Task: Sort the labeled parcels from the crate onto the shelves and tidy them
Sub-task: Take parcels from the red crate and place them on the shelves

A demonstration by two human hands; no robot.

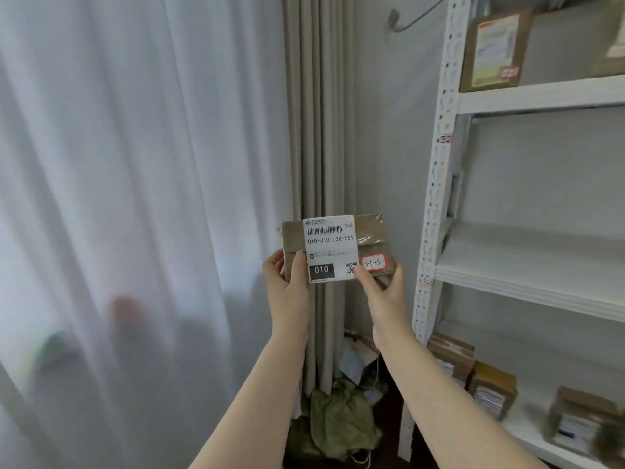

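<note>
both hands (pixel 333 282) raised, left hand (pixel 285 282) and right hand (pixel 380 282) pinching small parcel (pixel 338 248) between them by lower corners

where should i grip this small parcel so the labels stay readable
Grip the parcel low on its bare cardboard side edges, coming from below. It is flat and upright, and the shipping label and red-edged sticker cover most of its front; the left hand and right hand pinch it about there.

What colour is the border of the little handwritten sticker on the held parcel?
Red, around the white sticker on the brown parcel; the head view shows it.
</note>
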